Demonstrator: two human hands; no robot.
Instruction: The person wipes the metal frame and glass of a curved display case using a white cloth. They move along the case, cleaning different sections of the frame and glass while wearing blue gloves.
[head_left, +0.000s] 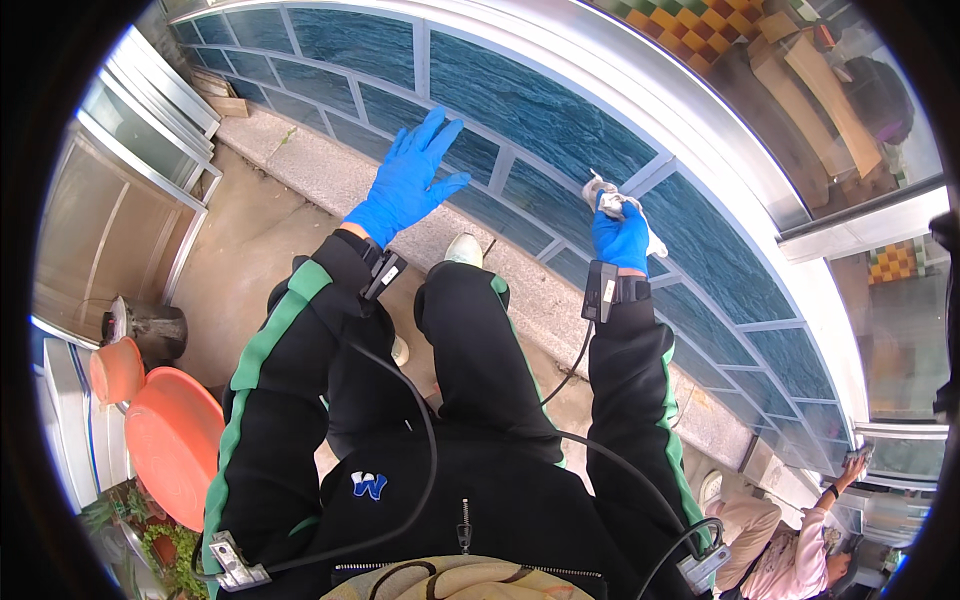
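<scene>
My left hand (411, 180), in a blue glove, is spread with its fingers apart at the lower part of the wall of blue stone-look tiles (517, 90); whether it touches them I cannot tell. In my right hand (622, 229), also gloved in blue, a crumpled whitish cloth (616, 201) is pinched against or close to the tiles. Pale joints run between the tiles. Each wrist carries a strapped black device with a cable.
A stone ledge (300, 161) runs along the wall's foot, below a white window sill (720, 127). At left are framed panes (135, 217), a metal bucket (154, 328) and orange basins (174, 442). Another person (787, 540) reaches to the window at lower right.
</scene>
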